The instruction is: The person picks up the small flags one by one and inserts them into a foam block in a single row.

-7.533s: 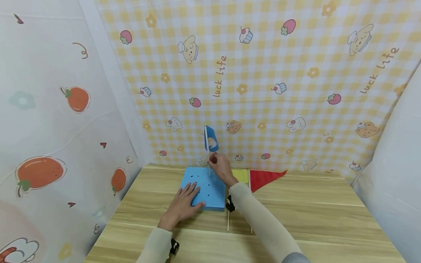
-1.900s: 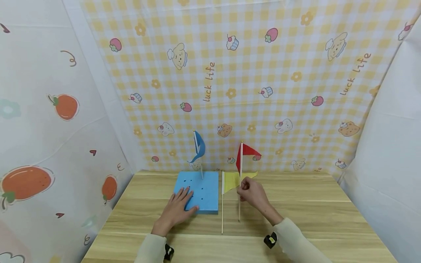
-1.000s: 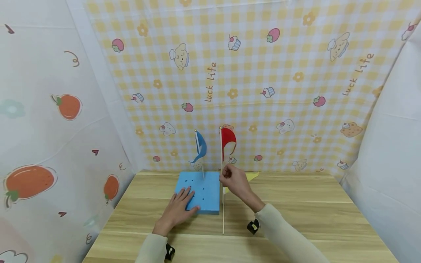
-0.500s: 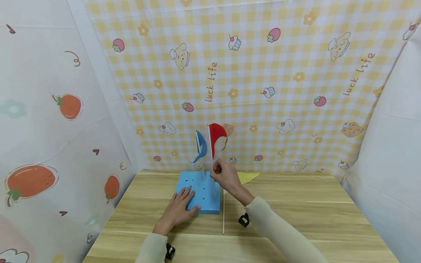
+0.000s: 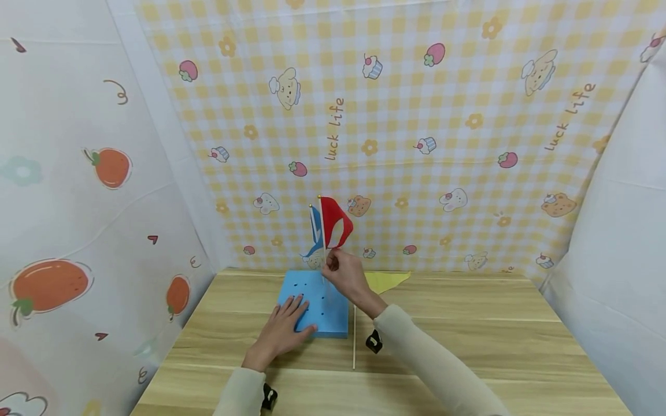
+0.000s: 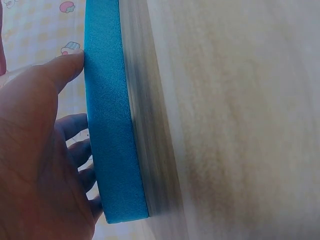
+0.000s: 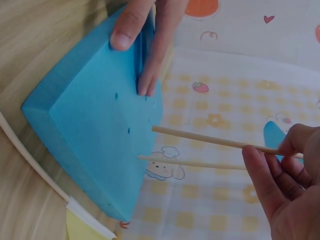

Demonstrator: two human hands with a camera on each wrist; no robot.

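My right hand (image 5: pixel 348 277) pinches the wooden stick of a red flag (image 5: pixel 330 209) and holds it upright over a blue foam block (image 5: pixel 333 325). In the right wrist view the lower tip of this stick (image 7: pixel 200 137) appears just off the block's face, near several small holes (image 7: pixel 129 131). Behind it a blue flag (image 5: pixel 317 216) stands with its stick (image 7: pixel 195 162) in the block. My left hand (image 5: pixel 278 332) rests on the block's left front part, fingers spread and fairly straight; the left wrist view shows its thumb at the block's edge (image 6: pixel 112 135).
A yellow flag (image 5: pixel 387 281) lies on the wooden table (image 5: pixel 468 335) just right of the block, its stick (image 5: pixel 354 346) pointing toward me and partly hidden by my right hand. A checked cloth (image 5: pixel 416 190) hangs behind the table, and a white cloth (image 5: pixel 119 231) at the left.
Earlier my right hand held the blue flag at the block; that flag now stands there alone. The red flag has been lifted off the table and carried left over the block. My left hand stays put.
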